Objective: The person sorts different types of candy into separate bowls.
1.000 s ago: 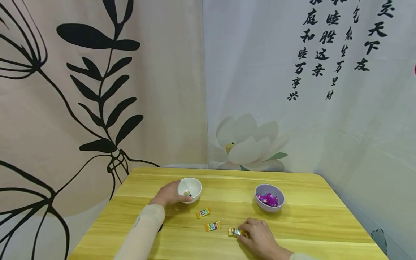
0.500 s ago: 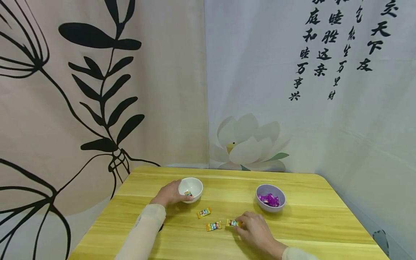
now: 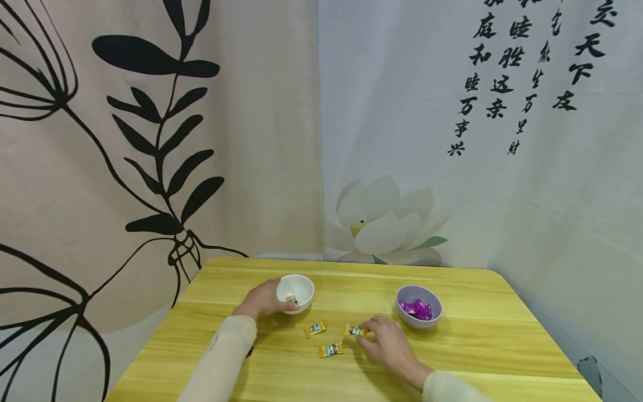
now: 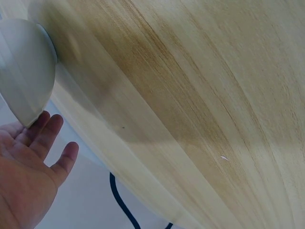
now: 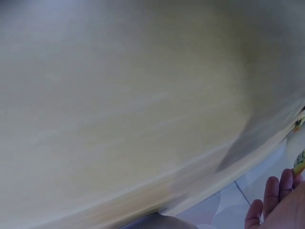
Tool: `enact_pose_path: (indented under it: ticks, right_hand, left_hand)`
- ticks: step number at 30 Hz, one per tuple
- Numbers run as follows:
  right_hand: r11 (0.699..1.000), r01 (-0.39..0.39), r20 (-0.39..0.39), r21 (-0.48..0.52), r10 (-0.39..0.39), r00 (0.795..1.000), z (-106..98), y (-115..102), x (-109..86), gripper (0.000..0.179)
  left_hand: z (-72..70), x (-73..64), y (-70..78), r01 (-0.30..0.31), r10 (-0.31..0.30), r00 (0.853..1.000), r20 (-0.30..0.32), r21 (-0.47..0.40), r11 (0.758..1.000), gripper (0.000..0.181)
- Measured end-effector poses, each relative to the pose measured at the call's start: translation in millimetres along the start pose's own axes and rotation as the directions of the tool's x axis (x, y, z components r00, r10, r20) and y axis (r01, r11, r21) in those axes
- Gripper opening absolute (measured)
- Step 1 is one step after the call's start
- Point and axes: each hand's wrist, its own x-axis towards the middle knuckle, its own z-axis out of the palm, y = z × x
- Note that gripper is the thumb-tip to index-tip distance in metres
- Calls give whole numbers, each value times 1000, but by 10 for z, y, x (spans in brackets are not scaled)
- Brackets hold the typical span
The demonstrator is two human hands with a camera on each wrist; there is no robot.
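Observation:
My left hand [image 3: 262,300] grips the left side of a white bowl [image 3: 304,289], its thumb at the near rim. Inside that bowl lies a yellow wrapped candy [image 3: 291,300]. In the left wrist view, some of the hand's fingers touch the bowl's [image 4: 28,62] underside. The right hand [image 3: 390,347] pinches another yellow wrapped candy [image 3: 353,330] by one end, above the table; it shows partly in the right wrist view as a yellow candy [image 5: 299,164] at the edge. Two more yellow candies, one nearer the white bowl [image 3: 315,329] and one below it [image 3: 331,350], lie between the hands.
A purple bowl [image 3: 418,323] holding purple wrapped candies [image 3: 417,309] stands on the right of the wooden table [image 3: 482,346]. Behind the table hangs a printed curtain [image 3: 271,139]. A dark cable [image 4: 119,198] shows beyond the table's edge in the left wrist view.
The right hand has moved away from the person and slightly left, with the candy between its fingertips. My left hand and the white bowl have stayed in place.

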Motion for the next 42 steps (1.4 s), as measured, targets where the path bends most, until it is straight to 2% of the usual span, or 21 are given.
enact_pose_path:
  ticks: [21,28,36,42]
  right_hand:
    - [998,-50,-40,41,52,998,147,-109,434,21]
    - [996,-64,-44,58,67,997,202,-219,627,22]
    - [996,-62,-72,68,67,995,295,-378,834,22]
    - [997,-70,-54,34,72,996,361,-471,937,25]
  left_hand:
    - [12,7,-38,-5,5,1000,-9,0,1000,102]
    - [22,15,-55,0,0,1000,-9,1,1000,103]
    - [-4,-7,-37,-19,19,1000,-13,-8,1000,95]
    - [-1,-13,-22,-4,4,1000,-5,-36,999,94]
